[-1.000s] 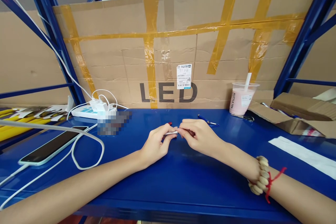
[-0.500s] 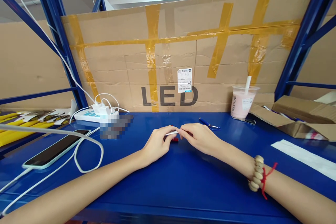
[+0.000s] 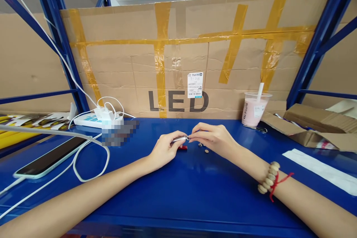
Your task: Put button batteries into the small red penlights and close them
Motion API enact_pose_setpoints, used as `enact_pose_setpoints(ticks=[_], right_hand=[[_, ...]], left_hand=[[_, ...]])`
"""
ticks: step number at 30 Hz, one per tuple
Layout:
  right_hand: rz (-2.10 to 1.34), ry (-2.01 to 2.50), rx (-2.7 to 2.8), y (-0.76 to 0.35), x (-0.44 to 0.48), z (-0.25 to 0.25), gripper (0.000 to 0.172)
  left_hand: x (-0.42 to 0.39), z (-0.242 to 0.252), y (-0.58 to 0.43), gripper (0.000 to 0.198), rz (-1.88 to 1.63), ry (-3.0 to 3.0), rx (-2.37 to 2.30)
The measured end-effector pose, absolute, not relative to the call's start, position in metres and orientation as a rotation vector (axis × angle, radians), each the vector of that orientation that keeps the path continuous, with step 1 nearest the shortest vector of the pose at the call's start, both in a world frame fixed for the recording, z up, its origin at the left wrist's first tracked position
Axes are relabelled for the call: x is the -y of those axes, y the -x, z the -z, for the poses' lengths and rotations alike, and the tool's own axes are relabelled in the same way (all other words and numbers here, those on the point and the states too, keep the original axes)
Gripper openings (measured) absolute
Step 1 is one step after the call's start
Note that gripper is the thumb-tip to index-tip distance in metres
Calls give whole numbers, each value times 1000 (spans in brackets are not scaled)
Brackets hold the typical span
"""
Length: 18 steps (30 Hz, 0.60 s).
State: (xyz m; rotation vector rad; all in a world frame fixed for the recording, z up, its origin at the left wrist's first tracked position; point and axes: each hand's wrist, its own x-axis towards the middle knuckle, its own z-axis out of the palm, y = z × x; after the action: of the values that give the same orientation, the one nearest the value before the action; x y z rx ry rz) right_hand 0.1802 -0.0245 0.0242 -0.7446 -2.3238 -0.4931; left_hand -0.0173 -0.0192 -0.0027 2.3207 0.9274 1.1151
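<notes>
My left hand [image 3: 164,149] is closed around a small silver tube [image 3: 179,139], held level just above the blue table [image 3: 178,189]. My right hand [image 3: 214,137] pinches the tube's right end with thumb and forefinger. A small red piece [image 3: 182,147] lies on the table under my left fingers. Two or three tiny round pieces [image 3: 206,151] lie on the table below my right hand. A beaded bracelet with a red string [image 3: 269,183] is on my right wrist.
A taped cardboard sheet marked LED [image 3: 178,59] stands at the back. A pink drink cup with a straw [image 3: 254,110] is at back right, beside an open cardboard box [image 3: 309,128]. A phone [image 3: 50,158], white cables [image 3: 89,163] and a power strip [image 3: 95,119] lie left. White paper strip [image 3: 320,167] right.
Both hands stay together on the silver tube. Tiny round pieces now show on the table below my right hand. The blue pen behind my right hand is no longer visible.
</notes>
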Motion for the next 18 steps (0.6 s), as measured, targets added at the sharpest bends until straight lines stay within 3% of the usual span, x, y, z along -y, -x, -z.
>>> enact_pose_setpoints(ticks=[5, 12, 18], right_hand=[[226, 731, 2321, -179, 28, -27, 27], [-259, 797, 2088, -167, 27, -17, 13], [-941, 1159, 1763, -156, 32, -11, 33]], left_hand=[[22, 6, 17, 13, -1052, -2272, -777], [25, 10, 19, 9, -1094, -2264, -773], [25, 9, 20, 13, -1165, -2352, -828]])
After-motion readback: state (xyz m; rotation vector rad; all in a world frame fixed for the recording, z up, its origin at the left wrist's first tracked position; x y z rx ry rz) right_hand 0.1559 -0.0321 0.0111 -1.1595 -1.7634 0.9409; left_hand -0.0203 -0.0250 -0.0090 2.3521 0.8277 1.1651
